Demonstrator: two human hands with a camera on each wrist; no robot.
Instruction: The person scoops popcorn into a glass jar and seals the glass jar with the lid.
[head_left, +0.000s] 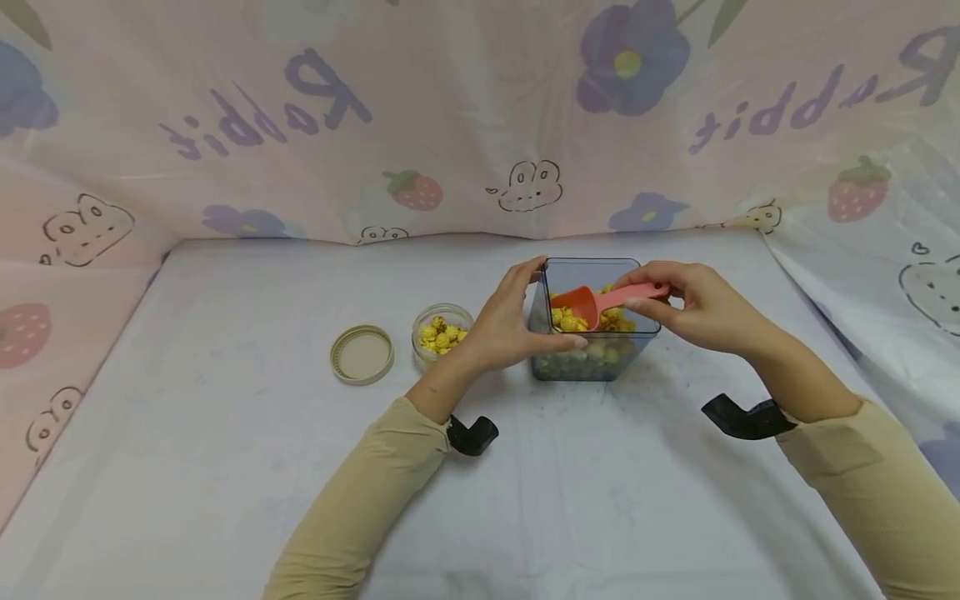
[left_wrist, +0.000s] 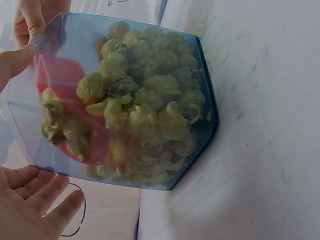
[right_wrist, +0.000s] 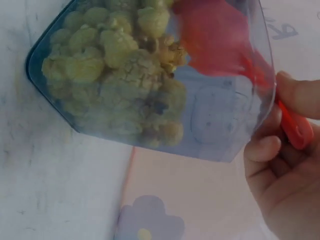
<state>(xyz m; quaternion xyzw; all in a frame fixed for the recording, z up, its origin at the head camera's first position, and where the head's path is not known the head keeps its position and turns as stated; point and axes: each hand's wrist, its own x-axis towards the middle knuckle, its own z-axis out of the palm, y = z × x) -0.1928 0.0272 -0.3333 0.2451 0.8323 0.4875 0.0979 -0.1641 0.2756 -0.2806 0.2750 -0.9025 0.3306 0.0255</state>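
A clear bluish plastic container [head_left: 592, 360], partly filled with yellow popcorn [left_wrist: 150, 100], stands upright on the white table. My left hand [head_left: 504, 329] holds it at the left corner, thumb along the front side and fingers at the back rim. In the left wrist view those fingers [left_wrist: 37, 200] are spread against the container's wall. My right hand [head_left: 693, 307] pinches the handle of a red scoop [head_left: 588, 307] over the right rim. The scoop's bowl lies inside the container among the popcorn, with some pieces showing in it through the wall [left_wrist: 65, 125].
Left of the container, a small round clear jar [head_left: 422, 354] holds several popcorn pieces, partly hidden by my left hand. Beside it a round beige lid [head_left: 362, 355] lies on the table [head_left: 225, 433]. A patterned cloth [head_left: 465, 125] hangs behind and at both sides.
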